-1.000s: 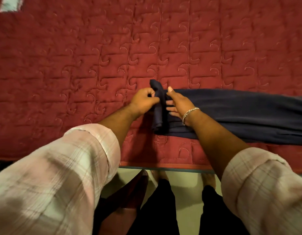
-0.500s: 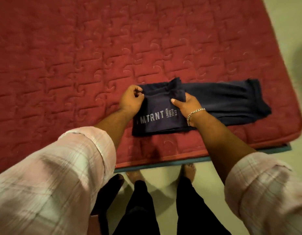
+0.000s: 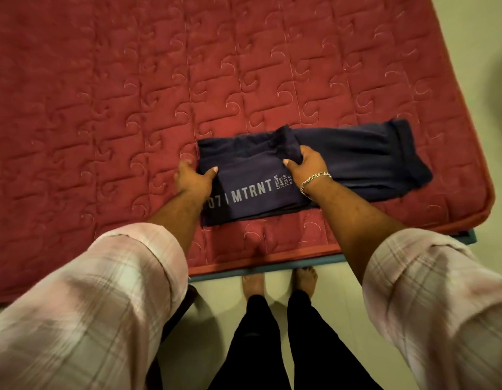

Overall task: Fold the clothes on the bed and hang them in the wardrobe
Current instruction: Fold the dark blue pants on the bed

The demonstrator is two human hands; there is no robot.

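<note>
a dark navy fabric garment with grey printed lettering [image 3: 252,190] is laid near the front edge of the bed, on a red quilted bedspread with stitched swirls [image 3: 103,108], probably so that it can be reached while standing. its left part is doubled over the rest, with the lettering turned upward; the unfolded right part is stretched toward the bed's right corner. the left edge of the folded part is gripped by the left hand [image 3: 192,180], the thumb laid on top and the fingers hidden at the edge, apparently tucked beneath. the bunched inner end of the fold is pinched by the right hand [image 3: 306,164], on whose wrist a silver chain bracelet [image 3: 314,180] is worn. the fold seems to be held at both ends so that its layers are kept aligned and flat. folding is judged to be partly done; no wardrobe is seen, and hanging is not yet begun.
</note>
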